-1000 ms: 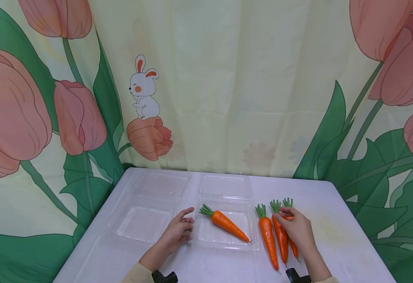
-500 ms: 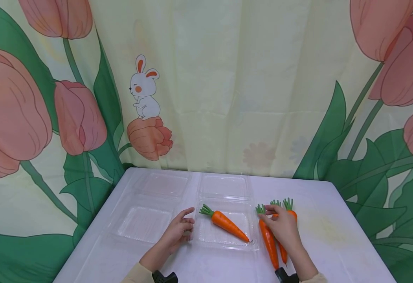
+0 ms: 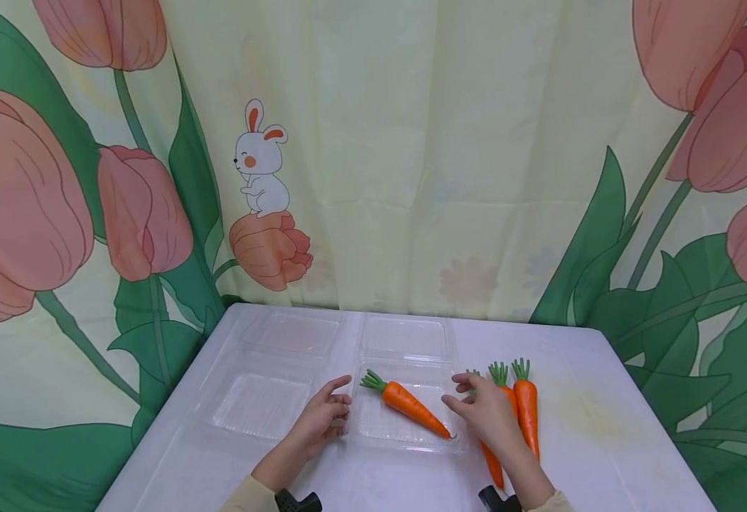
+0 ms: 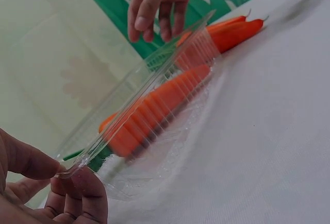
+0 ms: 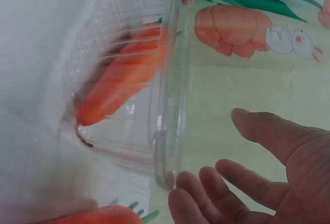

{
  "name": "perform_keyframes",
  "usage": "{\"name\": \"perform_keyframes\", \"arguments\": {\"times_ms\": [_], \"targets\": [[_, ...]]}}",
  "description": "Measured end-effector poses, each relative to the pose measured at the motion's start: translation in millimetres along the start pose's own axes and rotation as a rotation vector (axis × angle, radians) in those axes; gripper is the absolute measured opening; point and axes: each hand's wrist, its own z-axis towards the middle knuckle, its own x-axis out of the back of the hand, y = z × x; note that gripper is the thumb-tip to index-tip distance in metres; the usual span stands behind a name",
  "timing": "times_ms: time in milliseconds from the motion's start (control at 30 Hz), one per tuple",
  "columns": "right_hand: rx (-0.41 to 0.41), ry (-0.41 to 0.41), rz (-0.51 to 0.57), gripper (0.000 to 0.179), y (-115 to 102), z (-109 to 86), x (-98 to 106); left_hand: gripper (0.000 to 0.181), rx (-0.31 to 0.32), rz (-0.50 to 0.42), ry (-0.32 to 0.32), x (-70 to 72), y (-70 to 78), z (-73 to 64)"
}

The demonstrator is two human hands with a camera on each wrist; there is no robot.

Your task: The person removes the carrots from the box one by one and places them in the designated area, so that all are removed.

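A clear plastic clamshell container (image 3: 405,446) lies with its lid folded back, one orange carrot (image 3: 414,409) with a green top slanting across its base. At the base's left rim is my left hand (image 3: 322,419); in the left wrist view, its thumb and fingers (image 4: 77,188) pinch the rim. My right hand (image 3: 488,416) hovers by the right rim with fingers spread and nothing held. Under and beside it lie three more carrots (image 3: 527,409), tops pointing away; the hand partly hides the nearest carrot (image 3: 492,466).
To the left, a second clear clamshell container (image 3: 261,405) lies unfolded on the white-covered table (image 3: 593,455). Behind the table hangs a curtain (image 3: 379,213) printed with tulips and a rabbit.
My right hand has moved left from over the loose carrots to the container's right rim, uncovering the rightmost carrot. My left hand stays in place.
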Motion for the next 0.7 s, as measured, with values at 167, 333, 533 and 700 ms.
{"name": "perform_keyframes", "arguments": {"times_ms": [167, 333, 533, 700], "targets": [[-0.007, -0.031, -0.023, 0.050, -9, -3.9, -4, 0.064, 0.006, 0.003, 0.011, 0.7, -1.3, 0.8], [0.029, -0.034, -0.053, 0.048, -15, -8.0, -14, 0.064, 0.004, 0.000, 0.004, 0.9, -1.7, 1.4], [0.073, -0.039, -0.102, 0.046, -18, -10.3, -29, 0.064, -0.005, -0.014, -0.009, 1.0, -2.1, 0.8], [0.122, -0.050, -0.118, 0.046, -19, -12.7, -37, 0.065, -0.002, -0.015, -0.010, 0.4, -1.7, 0.1]]}}
